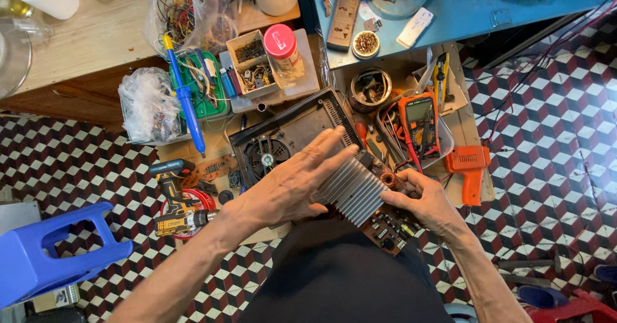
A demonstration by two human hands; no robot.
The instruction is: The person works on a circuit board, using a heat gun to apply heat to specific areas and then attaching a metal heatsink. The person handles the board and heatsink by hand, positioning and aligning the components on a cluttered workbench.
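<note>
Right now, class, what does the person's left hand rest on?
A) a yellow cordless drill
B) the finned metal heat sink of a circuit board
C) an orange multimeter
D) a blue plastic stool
B: the left hand lies flat with its fingers spread over the ribbed silver heat sink, while the right hand grips the brown circuit board at its other side.

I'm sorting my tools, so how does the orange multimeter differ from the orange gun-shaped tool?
The multimeter is a flat slab with a dark screen, lying in a tray among probe leads; the gun-shaped tool is plain, pistol-shaped, lying on cardboard at the floor's edge. Both are orange and untouched by either hand.
</note>
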